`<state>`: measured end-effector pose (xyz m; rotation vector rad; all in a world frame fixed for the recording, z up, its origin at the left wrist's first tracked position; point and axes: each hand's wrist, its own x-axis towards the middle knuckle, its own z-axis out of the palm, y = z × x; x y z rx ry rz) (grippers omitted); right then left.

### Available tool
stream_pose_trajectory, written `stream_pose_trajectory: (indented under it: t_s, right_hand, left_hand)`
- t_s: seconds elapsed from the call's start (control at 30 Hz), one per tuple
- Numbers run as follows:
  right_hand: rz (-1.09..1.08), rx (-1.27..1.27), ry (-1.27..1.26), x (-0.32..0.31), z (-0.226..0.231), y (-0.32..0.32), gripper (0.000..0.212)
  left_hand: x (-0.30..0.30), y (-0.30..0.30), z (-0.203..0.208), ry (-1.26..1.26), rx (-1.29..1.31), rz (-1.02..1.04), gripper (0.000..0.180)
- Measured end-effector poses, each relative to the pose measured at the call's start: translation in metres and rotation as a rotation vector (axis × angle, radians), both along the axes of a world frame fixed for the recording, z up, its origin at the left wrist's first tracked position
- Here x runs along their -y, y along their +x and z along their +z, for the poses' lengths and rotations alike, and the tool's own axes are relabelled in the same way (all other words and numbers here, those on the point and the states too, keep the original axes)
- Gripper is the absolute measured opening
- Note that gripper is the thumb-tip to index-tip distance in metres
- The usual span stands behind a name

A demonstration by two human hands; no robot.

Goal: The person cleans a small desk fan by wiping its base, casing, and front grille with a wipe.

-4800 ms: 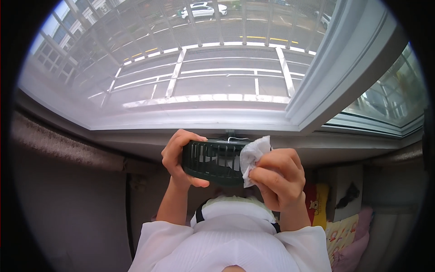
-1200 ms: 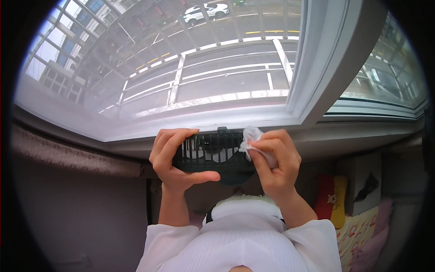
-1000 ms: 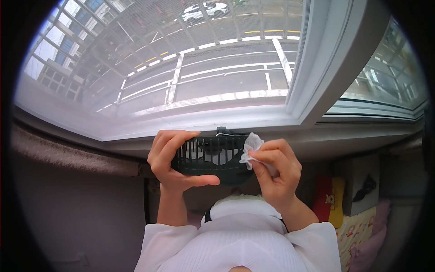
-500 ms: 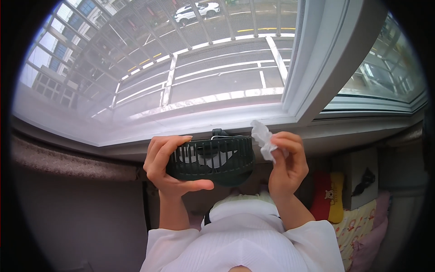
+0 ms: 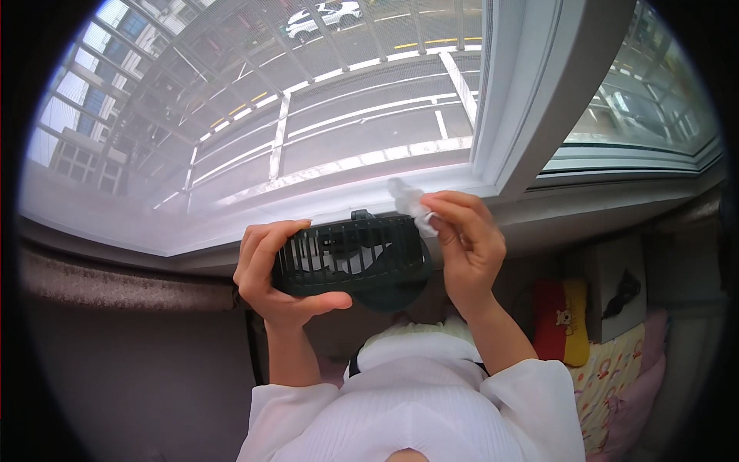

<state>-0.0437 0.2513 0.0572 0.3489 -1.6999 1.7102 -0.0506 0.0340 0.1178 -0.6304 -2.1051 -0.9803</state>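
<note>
A small dark green fan (image 5: 350, 258) with a slatted cage is held up in front of the window sill. Pale blades show between its slats, and a rounded base (image 5: 392, 291) sits below the cage. My left hand (image 5: 271, 271) grips the fan's left end, fingers over the top and thumb along the underside. In my right hand (image 5: 471, 250) a crumpled white tissue (image 5: 412, 206) is pinched between thumb and fingers. The tissue is just above the cage's top right corner; whether it touches the fan I cannot tell.
Ahead is a window with a white frame (image 5: 531, 100) and a sill; outside are bars and a street with a white car (image 5: 323, 19). At right lie a red and yellow cushion (image 5: 562, 322), patterned bedding (image 5: 616, 369) and a grey box (image 5: 616, 266) with a black item on it.
My right hand has moved up and left, bringing the tissue from beside the fan to above its right end. The fan and my left hand have shifted slightly left and up.
</note>
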Motion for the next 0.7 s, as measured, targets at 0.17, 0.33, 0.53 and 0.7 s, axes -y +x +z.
stream_pose_trajectory:
  t_s: [0.17,0.33,0.53,0.7]
  right_hand:
    - [-0.028,0.008,-0.148,-0.002,-0.016,0.024,0.015]
    - [0.153,0.003,-0.199,0.010,-0.022,0.019,0.012]
    - [0.181,0.099,-0.242,0.010,-0.008,-0.005,0.010]
    - [0.087,0.115,-0.088,0.003,-0.012,0.024,0.011]
  left_hand:
    - [-0.002,-0.001,0.000,0.003,0.007,0.000,0.086]
    - [-0.003,0.000,0.003,-0.027,0.007,-0.025,0.087]
    - [-0.006,0.000,0.001,0.031,0.025,0.021,0.086]
    - [-0.007,0.002,0.003,-0.044,-0.019,0.013,0.084]
